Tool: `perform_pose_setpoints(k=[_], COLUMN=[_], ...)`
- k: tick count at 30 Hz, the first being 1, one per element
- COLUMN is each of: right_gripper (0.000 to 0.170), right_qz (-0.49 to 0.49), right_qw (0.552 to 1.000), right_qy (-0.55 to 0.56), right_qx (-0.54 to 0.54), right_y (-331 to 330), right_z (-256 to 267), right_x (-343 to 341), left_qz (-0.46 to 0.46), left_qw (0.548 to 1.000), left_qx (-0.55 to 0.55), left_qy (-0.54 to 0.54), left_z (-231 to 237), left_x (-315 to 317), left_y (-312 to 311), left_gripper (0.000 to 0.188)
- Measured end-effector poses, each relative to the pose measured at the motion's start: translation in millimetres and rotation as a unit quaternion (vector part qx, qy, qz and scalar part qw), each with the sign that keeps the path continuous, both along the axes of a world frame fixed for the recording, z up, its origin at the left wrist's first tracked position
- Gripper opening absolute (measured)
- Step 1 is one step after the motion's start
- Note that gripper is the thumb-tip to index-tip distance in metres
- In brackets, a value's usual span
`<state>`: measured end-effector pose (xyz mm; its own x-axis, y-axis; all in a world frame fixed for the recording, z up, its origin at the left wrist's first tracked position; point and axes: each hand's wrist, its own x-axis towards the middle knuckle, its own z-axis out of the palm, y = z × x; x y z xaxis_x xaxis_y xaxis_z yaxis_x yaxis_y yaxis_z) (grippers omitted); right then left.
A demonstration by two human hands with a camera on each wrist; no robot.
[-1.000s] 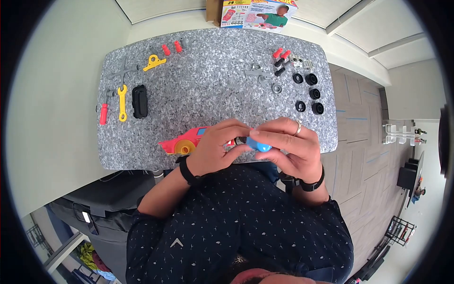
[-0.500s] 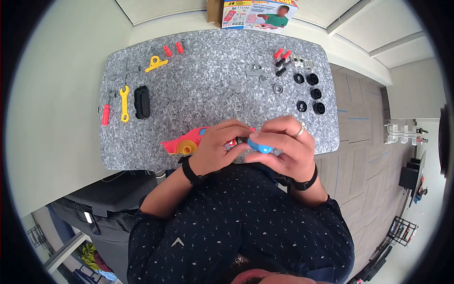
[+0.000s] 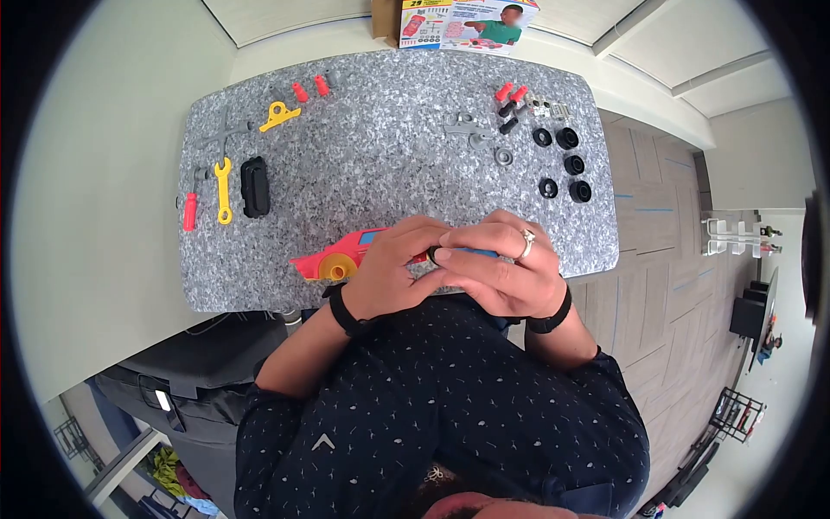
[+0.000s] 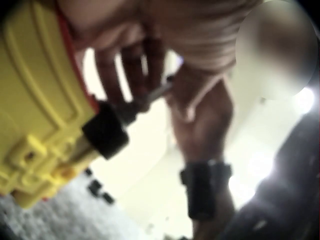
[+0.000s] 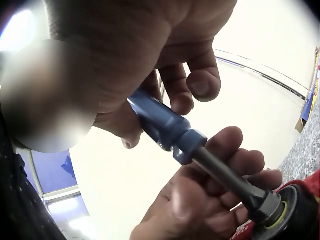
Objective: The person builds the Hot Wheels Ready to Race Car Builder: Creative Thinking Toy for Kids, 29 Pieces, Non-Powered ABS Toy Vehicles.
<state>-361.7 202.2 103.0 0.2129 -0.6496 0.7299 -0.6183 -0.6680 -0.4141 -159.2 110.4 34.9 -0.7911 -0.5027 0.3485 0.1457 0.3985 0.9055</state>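
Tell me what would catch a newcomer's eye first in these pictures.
Probably the red toy car, by the near edge of the speckled table in the left hand, and the blue-handled tool in the right hand, its end at a black wheel. Next, the yellow wrench on the table's left side, and the colourful box beyond the far edge.

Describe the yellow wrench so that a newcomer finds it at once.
Find the speckled gray table. Near its left edge, the wrench lies between a red-handled tool and a black part. Unlike both, it is yellow with a ringed end.
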Motion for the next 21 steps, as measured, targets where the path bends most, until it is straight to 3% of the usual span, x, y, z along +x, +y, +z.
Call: perform_pose_setpoints(k=[4,6,8,11,14,16,19,20,21], right_gripper=[0.043,0.059,0.082,0.083,0.089,0.078,0.055,0.031,0.03], right_qz=[0.001,-0.001,-0.007,0.014,0.016,0.007,-0.052,-0.046,-0.044], right_qw=[1.0,1.0,0.999,0.996,0.991,0.988,0.975,0.967,0.951], right_qy=[-0.018,-0.018,-0.026,-0.059,-0.099,-0.131,-0.215,-0.246,-0.296], right_qx=[-0.02,-0.017,-0.019,-0.063,-0.085,-0.078,0.025,0.042,0.079], right_y=[-4.0,-5.8,-12.0,-26.6,-33.4,-30.6,-21.0,-23.5,-23.3], right_z=[0.3,-2.6,-6.3,-18.9,-21.4,-17.1,-10.9,-14.3,-14.1], right_x=[5.0,5.3,7.9,8.4,16.1,19.4,22.7,22.4,25.7], left_qz=[-0.036,-0.044,-0.016,-0.016,-0.031,-0.039,-0.034,-0.023,-0.03], left_qw=[0.998,0.996,0.995,0.996,0.998,0.996,0.999,0.998,0.997], left_qx=[-0.049,-0.072,-0.09,-0.082,0.033,0.065,-0.015,-0.048,-0.06], left_qy=[-0.019,-0.032,-0.032,-0.045,-0.043,-0.043,-0.04,-0.03,-0.032], left_z=[-5.0,0.9,-8.9,0.7,2.6,-1.0,-1.5,2.0,1.1], left_x=[-2.8,-7.9,-19.1,-22.2,-26.9,-28.3,-24.6,-24.8,-24.7], left_y=[-4.1,-2.3,8.5,12.5,12.4,15.2,14.6,15.8,15.0], left_gripper=[0.058,0.066,0.066,0.059,0.049,0.046,0.046,0.047,0.047])
